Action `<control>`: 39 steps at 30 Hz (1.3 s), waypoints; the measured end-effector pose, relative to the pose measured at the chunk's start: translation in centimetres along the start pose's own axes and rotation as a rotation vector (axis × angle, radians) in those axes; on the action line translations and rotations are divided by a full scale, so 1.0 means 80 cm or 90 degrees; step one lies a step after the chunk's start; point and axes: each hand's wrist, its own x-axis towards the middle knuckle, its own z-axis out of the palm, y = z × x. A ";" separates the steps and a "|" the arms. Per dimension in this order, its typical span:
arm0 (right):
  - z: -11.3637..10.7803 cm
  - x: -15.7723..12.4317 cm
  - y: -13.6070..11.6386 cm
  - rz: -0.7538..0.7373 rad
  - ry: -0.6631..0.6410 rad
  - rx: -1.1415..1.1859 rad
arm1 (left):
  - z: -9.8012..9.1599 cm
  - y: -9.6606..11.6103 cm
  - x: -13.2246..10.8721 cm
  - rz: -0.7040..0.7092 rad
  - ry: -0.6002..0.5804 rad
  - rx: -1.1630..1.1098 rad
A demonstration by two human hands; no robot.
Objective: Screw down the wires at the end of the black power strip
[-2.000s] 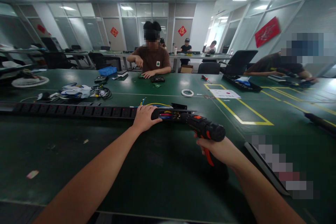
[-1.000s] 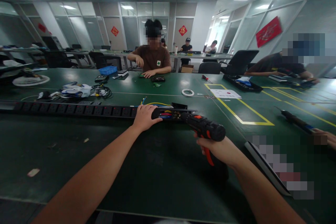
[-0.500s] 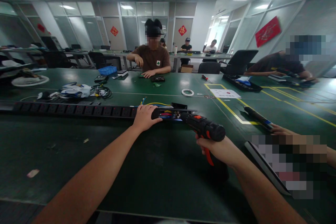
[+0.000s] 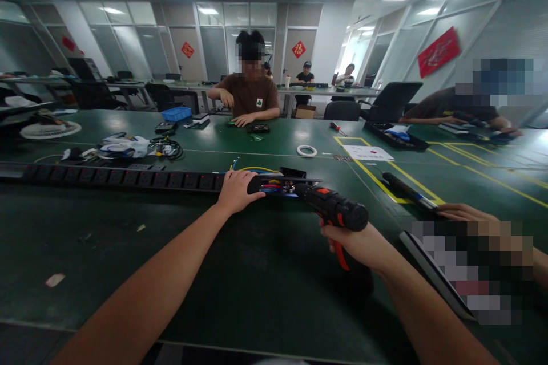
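Observation:
A long black power strip with a row of sockets lies across the table. Near its right end my left hand is closed over it, fingers on top and thumb at the front edge. Just right of that hand the strip's housing is open, showing colored wires; a few yellow and blue ones stick up behind. My right hand grips a black and orange cordless drill. The drill's front end points left at the strip's open end; whether its bit touches anything is too small to tell.
At right, another person's hand holds a black pen-shaped tool above a pixelated object. Beyond the strip are a white ring, a paper sheet, a screwdriver, a black tray and bundled cables. A co-worker sits opposite.
My hands, the drill and the power strip look practically unmoved. The neighboring person's hand and black tool at right have shifted slightly left.

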 end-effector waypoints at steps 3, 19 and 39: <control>0.000 -0.001 -0.003 -0.002 0.001 0.004 | -0.001 0.000 0.000 -0.001 -0.003 -0.005; 0.003 -0.006 -0.009 0.032 0.020 0.010 | 0.001 -0.002 0.000 0.000 -0.002 0.002; 0.000 0.000 -0.002 0.006 -0.003 0.010 | -0.001 -0.002 0.000 0.002 0.001 -0.002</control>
